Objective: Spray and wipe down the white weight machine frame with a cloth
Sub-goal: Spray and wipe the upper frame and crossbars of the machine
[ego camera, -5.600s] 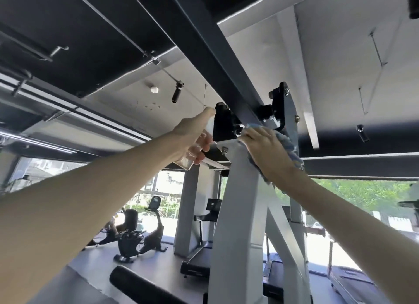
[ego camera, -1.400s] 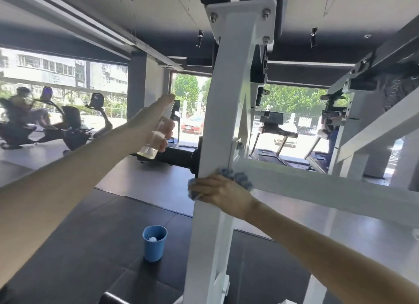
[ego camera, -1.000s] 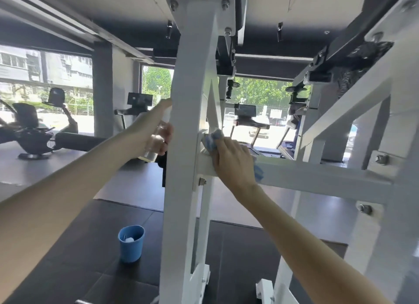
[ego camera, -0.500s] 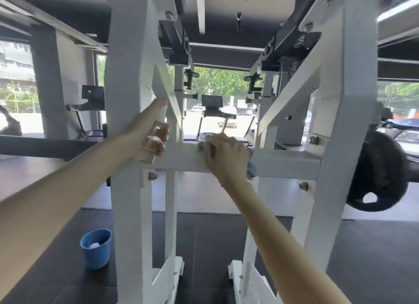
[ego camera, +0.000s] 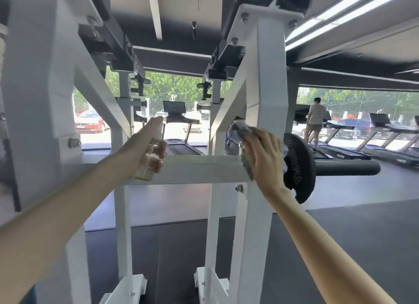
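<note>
The white weight machine frame (ego camera: 195,168) fills the view, with a horizontal crossbar joining two uprights. My left hand (ego camera: 145,145) grips a small clear spray bottle (ego camera: 148,161) in front of the crossbar's left part. My right hand (ego camera: 263,155) presses a blue-grey cloth (ego camera: 240,128) against the right upright where the crossbar meets it. The cloth is mostly hidden under my palm.
A black weight plate (ego camera: 299,170) hangs on a black sleeve (ego camera: 347,167) just right of my right hand. Treadmills (ego camera: 340,149) line the windows behind, and a person (ego camera: 315,122) walks on one. Dark rubber floor lies below the frame's white feet (ego camera: 133,288).
My right hand slid the cloth rightward along the crossbar to the right upright. My view turned right, so the blue cup left the frame. The left hand kept hold of the bottle.
</note>
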`<action>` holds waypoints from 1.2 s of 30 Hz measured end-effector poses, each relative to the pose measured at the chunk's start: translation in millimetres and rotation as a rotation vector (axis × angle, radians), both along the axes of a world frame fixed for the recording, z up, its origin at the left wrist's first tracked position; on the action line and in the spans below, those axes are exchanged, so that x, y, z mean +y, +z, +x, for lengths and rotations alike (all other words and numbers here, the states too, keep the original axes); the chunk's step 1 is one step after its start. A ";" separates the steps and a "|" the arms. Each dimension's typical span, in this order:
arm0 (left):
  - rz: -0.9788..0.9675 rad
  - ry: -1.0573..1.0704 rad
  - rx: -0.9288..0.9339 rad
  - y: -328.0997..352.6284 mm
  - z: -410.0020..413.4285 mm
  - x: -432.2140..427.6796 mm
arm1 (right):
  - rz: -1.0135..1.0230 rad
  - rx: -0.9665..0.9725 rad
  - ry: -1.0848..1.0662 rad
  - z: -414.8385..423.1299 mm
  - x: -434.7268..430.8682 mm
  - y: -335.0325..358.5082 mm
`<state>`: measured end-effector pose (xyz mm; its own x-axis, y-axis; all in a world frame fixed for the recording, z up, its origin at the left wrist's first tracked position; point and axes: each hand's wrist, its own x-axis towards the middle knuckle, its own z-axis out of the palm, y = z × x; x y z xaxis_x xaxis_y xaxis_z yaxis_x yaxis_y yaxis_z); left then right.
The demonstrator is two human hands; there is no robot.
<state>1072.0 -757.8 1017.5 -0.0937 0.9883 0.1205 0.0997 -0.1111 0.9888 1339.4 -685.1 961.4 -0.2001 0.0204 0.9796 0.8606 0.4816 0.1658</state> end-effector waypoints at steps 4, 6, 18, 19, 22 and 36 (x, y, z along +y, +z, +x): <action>0.027 -0.008 0.002 8.6 27.7 -1.7 | -0.193 0.461 0.057 3.3 9.5 -16.2; 0.054 -0.022 -0.002 13.2 40.3 -2.1 | -0.226 0.263 0.012 -2.1 11.8 -51.1; 0.129 -0.041 0.117 38.3 89.7 3.4 | -0.257 0.123 -0.053 19.5 53.2 203.9; 0.139 -0.042 0.123 39.5 92.4 3.0 | -0.215 0.113 -0.034 18.1 50.8 196.4; 0.153 -0.052 0.140 39.0 98.3 1.4 | -0.034 -0.167 0.001 19.1 43.7 143.2; 0.010 -0.021 0.055 -6.5 89.0 -14.4 | -0.077 -0.417 0.039 26.7 24.5 38.1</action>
<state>1161.0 -772.2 1011.0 -0.0660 0.9886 0.1351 0.1517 -0.1239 0.9806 1366.1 -660.6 999.6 -0.5809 0.0754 0.8105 0.7085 0.5370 0.4579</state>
